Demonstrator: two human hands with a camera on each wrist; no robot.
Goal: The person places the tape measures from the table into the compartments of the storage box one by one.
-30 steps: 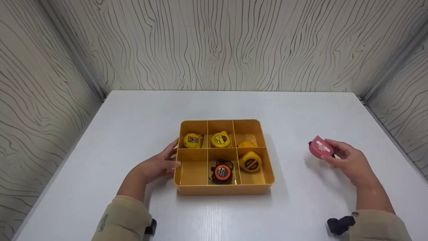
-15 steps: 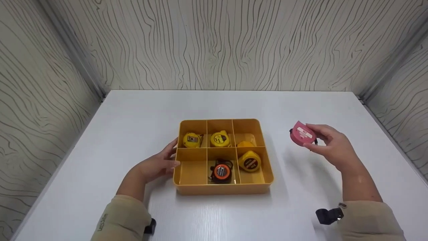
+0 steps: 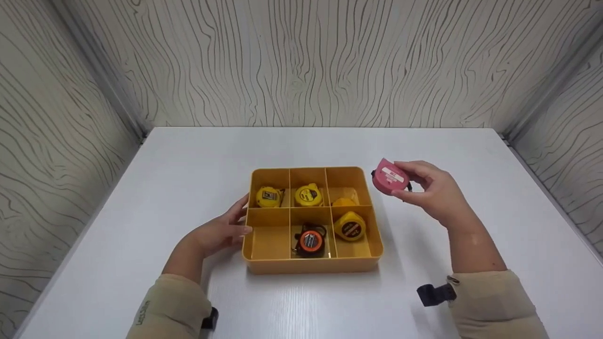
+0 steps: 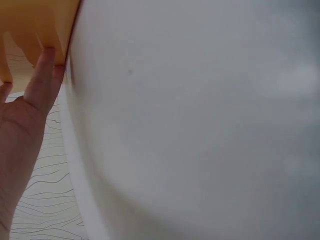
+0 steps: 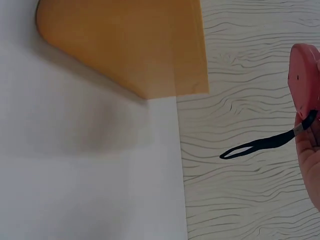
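Note:
My right hand [image 3: 431, 190] pinches a pink tape measure [image 3: 390, 178] between thumb and fingers, in the air just right of a yellow divided box [image 3: 313, 266]. From the tape measure a black wrist strap [image 5: 270, 142] hangs in the right wrist view. My left hand [image 3: 219, 234] touches the box's left outer wall, its fingers [image 4: 42, 82] fairly straight there. Inside the box are a yellow tape measure [image 3: 269, 197] at back left, another yellow tape measure [image 3: 308, 195] at back middle, a black-and-orange tape measure [image 3: 310, 241] at front middle and a yellow tape measure [image 3: 350, 227] at front right.
A yellow-orange item [image 3: 344, 202], mostly hidden by the divider, lies in the back right compartment. The front left compartment [image 3: 271, 242] shows its bare floor. The box stands on a white table [image 3: 198, 155], with wood-patterned panels [image 3: 301, 61] behind and at both sides.
My right hand has carried the pink tape measure leftward and upward, from the table's right side to near the box's back right corner. The left hand stays at the box.

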